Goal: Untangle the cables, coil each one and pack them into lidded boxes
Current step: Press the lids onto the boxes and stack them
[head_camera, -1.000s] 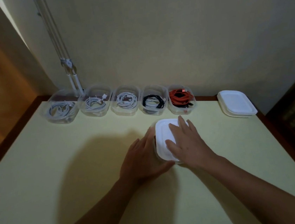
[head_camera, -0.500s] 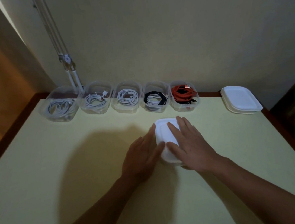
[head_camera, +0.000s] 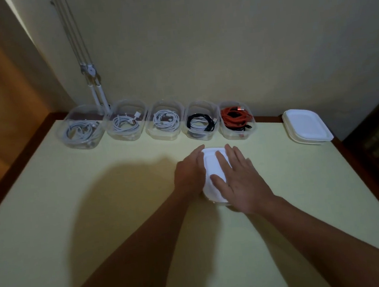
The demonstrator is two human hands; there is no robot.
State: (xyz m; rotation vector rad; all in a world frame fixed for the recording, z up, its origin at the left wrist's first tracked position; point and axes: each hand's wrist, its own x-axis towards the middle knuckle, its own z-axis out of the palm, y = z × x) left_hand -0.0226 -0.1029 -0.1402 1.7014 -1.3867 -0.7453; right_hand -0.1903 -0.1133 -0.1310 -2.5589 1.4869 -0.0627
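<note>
Change: left hand has slid forward along the side of the lidded box since half a second ago, so its fingertips now reach the far-left corner; right hand stays flat on top.
Lidded box: white lid on, standing on the table at the middle of the view, between both hands.
Left hand: fingers nearly straight and together, pressed against the box's 9 o'clock side, gripping nothing.
Right hand: fingers spread and straight, palm down on the lid, covering its 3 o'clock half; thumb lies across the lid's near part.
Open boxes: five clear ones in a row along the table's back edge, from 10 to 1 o'clock of the lidded box, side by side.
Contents: coiled white cables in the three left boxes, a black cable in the fourth, a red cable in the fifth.
Lid stack: white lids piled at 2 o'clock, near the table's back right corner.
Lamp arm: white, rising behind the leftmost box at 11 o'clock.
</note>
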